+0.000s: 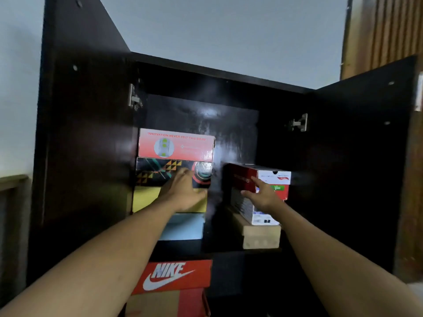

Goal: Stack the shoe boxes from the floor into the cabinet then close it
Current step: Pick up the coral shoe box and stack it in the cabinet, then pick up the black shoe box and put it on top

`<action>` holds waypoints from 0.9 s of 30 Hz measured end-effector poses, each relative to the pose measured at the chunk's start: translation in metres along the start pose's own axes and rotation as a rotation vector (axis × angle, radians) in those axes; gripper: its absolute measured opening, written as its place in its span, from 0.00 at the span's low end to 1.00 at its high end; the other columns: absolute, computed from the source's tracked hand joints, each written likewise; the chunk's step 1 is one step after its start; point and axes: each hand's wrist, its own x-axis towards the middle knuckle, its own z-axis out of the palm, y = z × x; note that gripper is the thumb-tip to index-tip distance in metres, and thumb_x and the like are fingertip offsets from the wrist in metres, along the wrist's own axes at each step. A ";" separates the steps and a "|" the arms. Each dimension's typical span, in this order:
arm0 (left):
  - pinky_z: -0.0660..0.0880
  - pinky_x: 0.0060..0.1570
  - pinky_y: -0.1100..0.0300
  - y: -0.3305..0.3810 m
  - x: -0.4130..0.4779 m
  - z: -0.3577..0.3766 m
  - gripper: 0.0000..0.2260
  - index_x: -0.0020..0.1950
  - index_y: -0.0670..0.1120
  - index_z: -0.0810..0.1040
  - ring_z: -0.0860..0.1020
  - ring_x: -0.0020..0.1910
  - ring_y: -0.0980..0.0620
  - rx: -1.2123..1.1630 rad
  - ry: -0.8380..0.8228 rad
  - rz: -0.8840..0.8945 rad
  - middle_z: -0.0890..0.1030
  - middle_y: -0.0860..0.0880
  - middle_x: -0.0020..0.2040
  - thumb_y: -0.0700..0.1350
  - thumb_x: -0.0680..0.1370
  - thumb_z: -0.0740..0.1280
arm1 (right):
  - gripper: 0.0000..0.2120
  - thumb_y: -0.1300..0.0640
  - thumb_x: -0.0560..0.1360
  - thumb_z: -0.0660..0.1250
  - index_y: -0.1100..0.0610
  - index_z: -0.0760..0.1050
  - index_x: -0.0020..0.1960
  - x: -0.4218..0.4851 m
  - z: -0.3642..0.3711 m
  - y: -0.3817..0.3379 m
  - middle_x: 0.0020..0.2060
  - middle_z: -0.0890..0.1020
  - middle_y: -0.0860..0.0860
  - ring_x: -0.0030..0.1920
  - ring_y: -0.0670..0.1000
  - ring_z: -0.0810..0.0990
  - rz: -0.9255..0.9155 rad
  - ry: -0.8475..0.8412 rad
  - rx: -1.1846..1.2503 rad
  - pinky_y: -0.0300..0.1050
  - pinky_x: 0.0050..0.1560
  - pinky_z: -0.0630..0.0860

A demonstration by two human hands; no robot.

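A person's left forearm (103,259) and right forearm (332,255) are showing bare along their whole visible length, the left grip (183,193) and right grip (263,195) going equally uncovered, while motion blur is softening any finer surface detail.

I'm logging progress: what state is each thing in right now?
Left door, open.
Right door, open.
Black patterned box, shelved; left hand touches it.
Red-and-white box, shelved, topmost on the right; right hand touches it.
Nike box, shelved lower down.
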 end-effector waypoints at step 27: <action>0.70 0.62 0.54 0.449 -0.195 0.285 0.32 0.76 0.47 0.66 0.67 0.72 0.46 -0.264 -0.790 0.676 0.66 0.48 0.76 0.62 0.77 0.67 | 0.35 0.46 0.77 0.70 0.56 0.61 0.78 -0.397 -0.349 0.273 0.74 0.68 0.58 0.70 0.57 0.71 0.783 0.352 -0.533 0.51 0.68 0.70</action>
